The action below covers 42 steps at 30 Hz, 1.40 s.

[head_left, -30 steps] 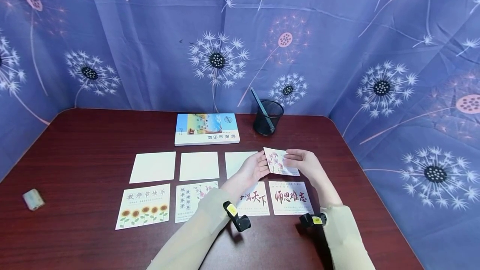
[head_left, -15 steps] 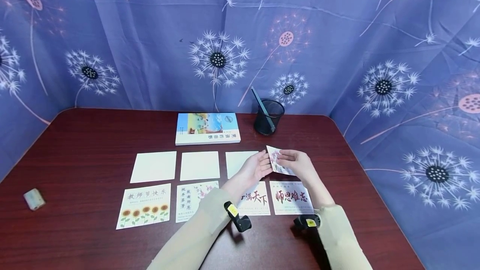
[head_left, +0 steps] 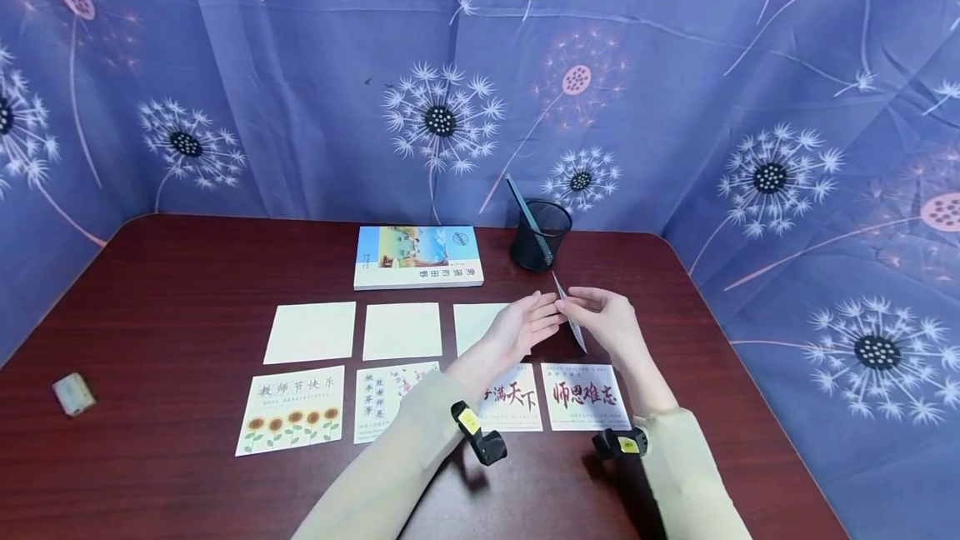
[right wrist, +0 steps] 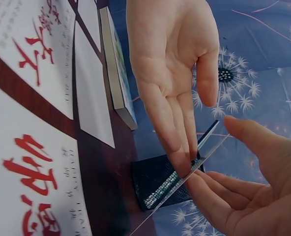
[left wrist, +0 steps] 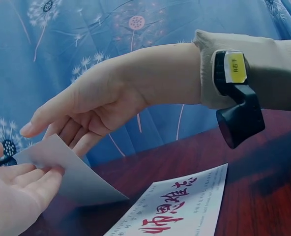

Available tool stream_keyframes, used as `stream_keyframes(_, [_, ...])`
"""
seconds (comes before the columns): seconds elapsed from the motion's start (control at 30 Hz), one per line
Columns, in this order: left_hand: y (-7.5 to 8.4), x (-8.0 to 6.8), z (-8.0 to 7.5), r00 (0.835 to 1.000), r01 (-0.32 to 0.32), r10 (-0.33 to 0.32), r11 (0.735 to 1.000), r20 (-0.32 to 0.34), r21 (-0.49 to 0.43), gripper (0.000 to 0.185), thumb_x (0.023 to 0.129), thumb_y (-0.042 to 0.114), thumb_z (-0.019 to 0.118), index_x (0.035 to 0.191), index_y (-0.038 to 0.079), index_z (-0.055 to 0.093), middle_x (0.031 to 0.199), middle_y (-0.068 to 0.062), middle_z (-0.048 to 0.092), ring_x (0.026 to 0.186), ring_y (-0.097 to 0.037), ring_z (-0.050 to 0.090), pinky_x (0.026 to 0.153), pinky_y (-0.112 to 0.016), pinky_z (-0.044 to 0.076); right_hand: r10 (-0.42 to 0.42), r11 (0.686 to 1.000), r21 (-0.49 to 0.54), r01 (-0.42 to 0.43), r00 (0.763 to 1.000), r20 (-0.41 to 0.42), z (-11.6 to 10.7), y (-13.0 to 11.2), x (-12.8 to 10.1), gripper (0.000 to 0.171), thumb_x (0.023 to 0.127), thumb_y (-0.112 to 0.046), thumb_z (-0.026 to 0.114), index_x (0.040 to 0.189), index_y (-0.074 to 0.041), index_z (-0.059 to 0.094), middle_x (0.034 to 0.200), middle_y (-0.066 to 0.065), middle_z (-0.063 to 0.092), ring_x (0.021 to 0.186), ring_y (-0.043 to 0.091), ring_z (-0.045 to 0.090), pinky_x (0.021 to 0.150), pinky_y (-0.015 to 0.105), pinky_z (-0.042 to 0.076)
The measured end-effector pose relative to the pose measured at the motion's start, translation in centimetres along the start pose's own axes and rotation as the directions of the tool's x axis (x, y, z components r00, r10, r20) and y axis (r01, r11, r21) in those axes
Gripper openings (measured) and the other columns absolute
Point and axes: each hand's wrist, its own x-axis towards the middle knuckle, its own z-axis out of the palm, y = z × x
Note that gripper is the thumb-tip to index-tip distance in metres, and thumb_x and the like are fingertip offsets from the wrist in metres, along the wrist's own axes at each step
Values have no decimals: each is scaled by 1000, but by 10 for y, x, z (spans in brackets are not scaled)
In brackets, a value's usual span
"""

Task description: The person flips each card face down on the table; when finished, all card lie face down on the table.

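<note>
A thin greeting card (head_left: pixel 577 332) stands nearly edge-on to the head camera, above the table. My right hand (head_left: pixel 609 325) pinches it between thumb and fingers. From the left, the straight fingers of my left hand (head_left: pixel 513 333) touch it, palm turned up. The left wrist view shows a plain pale side of the card (left wrist: pixel 86 178). Below the hands lies a card with red lettering (head_left: pixel 585 397); a second red-lettered card (head_left: pixel 517 398) is partly hidden by my left arm. A blank white card (head_left: pixel 474 325) lies partly behind my left hand.
Two more blank cards (head_left: pixel 310 332) lie left in the back row. In front of them are a sunflower card (head_left: pixel 290 411) and a blossom card (head_left: pixel 382 402). Behind stand a book (head_left: pixel 418 257) and a black mesh pen cup (head_left: pixel 531 250). An eraser (head_left: pixel 73 394) lies far left.
The card has turned from showing its flowered face to nearly edge-on. My right hand turned with it, and my left fingers shifted slightly right.
</note>
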Motion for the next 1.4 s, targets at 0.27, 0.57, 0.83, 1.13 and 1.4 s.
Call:
stream_keyframes(0.27, [6,-4,5,1000,-23,22,999,6,36,52,108,25,29,149,-6,32,153,-27,34,143,-37,34,120,-42,28,-24,992,123,22,1000,15,-3,-1,2,52,87,-14,73,131,8,57,121,28,65,84,-8,65,76,14,56])
stream_keyframes(0.57, [9,-8,8,999,-39,38,998,31,58,52,108,24,26,149,-7,31,154,-26,33,143,-37,33,121,-43,26,-29,988,148,35,999,-45,-5,-1,1,47,85,-8,73,127,8,60,105,11,73,81,-6,66,72,14,55])
stream_keyframes(0.83, [8,-8,7,997,-44,41,998,67,47,53,108,25,27,149,-7,30,154,-25,33,143,-37,35,121,-42,26,-57,986,149,78,988,-143,-8,0,0,42,83,-2,72,122,7,64,90,-6,73,75,-6,66,66,14,54])
stream_keyframes(1.13, [9,-10,3,995,-48,43,997,86,60,53,108,26,26,149,-8,30,153,-27,34,142,-38,35,120,-43,27,36,976,217,14,974,-224,-13,19,8,41,83,5,67,123,8,63,72,-20,66,69,-5,63,60,12,53])
stream_keyframes(1.4, [8,-14,-8,1000,-13,11,997,17,74,54,107,27,30,148,-9,30,152,-29,34,141,-39,36,120,-44,28,198,939,309,-149,971,-131,-20,44,17,49,87,4,63,133,12,52,73,-20,65,68,-5,62,62,11,52])
